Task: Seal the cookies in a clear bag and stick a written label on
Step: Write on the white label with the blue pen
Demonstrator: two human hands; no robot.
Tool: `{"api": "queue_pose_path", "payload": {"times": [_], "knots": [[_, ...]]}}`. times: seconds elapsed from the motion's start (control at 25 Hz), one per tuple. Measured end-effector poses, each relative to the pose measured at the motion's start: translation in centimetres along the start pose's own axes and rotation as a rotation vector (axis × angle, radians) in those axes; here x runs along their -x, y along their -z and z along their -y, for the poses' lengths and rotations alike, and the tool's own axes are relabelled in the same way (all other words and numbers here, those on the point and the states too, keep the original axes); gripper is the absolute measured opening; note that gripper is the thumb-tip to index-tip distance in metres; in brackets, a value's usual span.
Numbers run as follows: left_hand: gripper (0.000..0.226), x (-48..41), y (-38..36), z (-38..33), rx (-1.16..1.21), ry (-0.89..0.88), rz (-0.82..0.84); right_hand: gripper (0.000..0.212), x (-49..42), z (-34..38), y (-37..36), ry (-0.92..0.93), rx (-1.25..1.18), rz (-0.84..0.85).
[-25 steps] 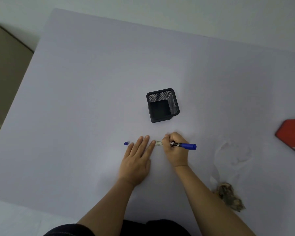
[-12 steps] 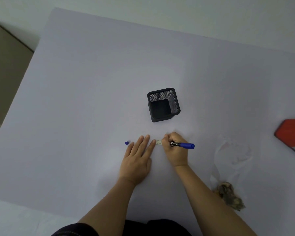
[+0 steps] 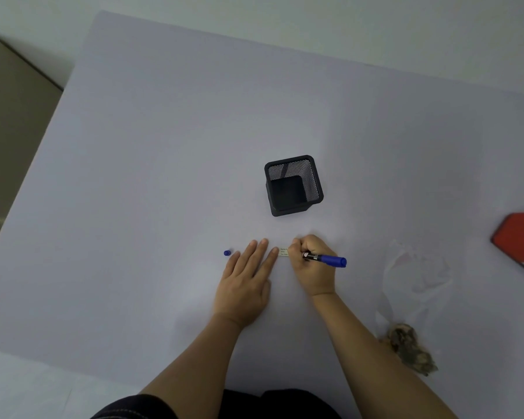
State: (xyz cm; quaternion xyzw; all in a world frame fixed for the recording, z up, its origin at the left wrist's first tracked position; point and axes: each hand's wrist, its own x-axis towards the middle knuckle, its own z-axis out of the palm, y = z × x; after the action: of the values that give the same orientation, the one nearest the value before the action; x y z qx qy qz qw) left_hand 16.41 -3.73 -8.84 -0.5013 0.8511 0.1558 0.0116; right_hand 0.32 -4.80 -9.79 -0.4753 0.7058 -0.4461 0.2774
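Head view: below the pen cup (image 3: 294,186), the right hand (image 3: 313,269) gripping the marker (image 3: 327,259) barely shifts, the flat left hand (image 3: 245,281) still steadies the label (image 3: 283,252), so writing seems ongoing.

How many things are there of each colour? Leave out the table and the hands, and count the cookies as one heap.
Blue: 2 (pen, cap)
Black: 1 (holder)
Red: 1 (red thing, cut off by the frame)
Clear: 1 (bag)
Pale: 1 (label)
Brown: 1 (cookies)
Total: 7
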Motion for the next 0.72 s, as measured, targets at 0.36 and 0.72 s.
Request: {"api": "queue_pose_path", "payload": {"times": [0.36,0.72], "knots": [[0.054,-0.03,0.11,-0.07,0.023,0.002,-0.01,0.037,-0.03,0.07,0.02,0.001,-0.025,-0.018],[0.053,-0.03,0.18,-0.01,0.005,0.004,0.004,0.038,0.03,-0.13,-0.04,0.009,0.002,-0.031]]}}
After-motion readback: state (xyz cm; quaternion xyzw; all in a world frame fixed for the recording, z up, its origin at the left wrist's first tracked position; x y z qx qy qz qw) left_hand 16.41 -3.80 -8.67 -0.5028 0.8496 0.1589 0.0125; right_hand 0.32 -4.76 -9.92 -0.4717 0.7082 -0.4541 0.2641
